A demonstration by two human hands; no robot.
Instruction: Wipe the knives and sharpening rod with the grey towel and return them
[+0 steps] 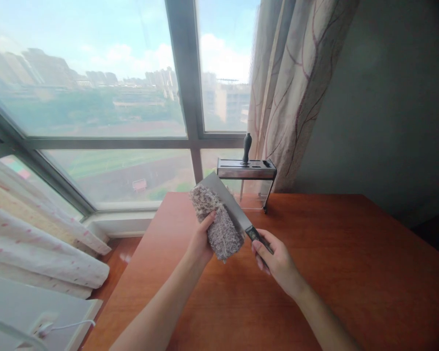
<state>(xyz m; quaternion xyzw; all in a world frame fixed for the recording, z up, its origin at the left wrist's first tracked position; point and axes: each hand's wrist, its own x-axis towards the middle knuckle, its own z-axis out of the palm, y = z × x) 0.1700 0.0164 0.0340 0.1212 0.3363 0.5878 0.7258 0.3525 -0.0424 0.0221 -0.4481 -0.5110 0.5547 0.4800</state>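
Note:
My left hand (204,237) grips a fluffy grey-brown cloth (225,234), thumb on top, the other fingers hidden beneath it. Held by its dark handle in my right hand (274,253) is a cleaver (229,197) with a broad metal blade pointing up and to the left. The cloth lies against the blade, covering part of it. Both are held above the brown wooden table (332,273). Beyond the blade, at the table's far side, stands a knife block (247,170) with a metal top and clear sides, one dark-handled knife (247,148) upright in it.
A large window (106,97) fills the wall behind the table. Patterned curtains hang on the right (292,73) and lower left (40,243). A white cable (71,325) is plugged into a socket at the lower left.

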